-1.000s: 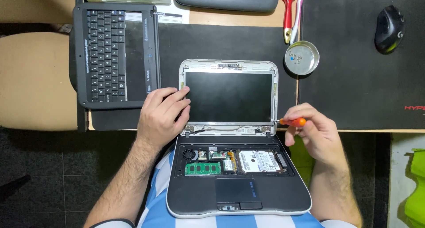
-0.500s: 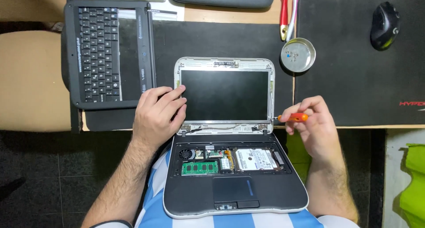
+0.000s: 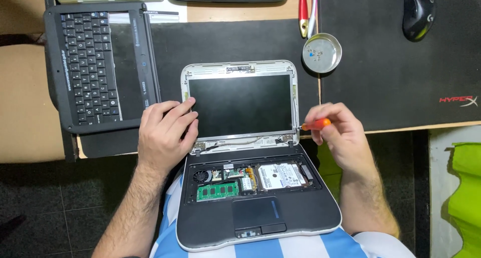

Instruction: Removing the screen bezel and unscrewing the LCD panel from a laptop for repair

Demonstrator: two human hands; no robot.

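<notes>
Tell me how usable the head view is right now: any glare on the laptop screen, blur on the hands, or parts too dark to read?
Head view: sharp and evenly lit; the laptop screen is dark with only faint sheen, no glare. The left hand and right hand show no blur, and the orange screwdriver is crisp. The metal dish catches a soft highlight; the floor below the desk is dim.
</notes>
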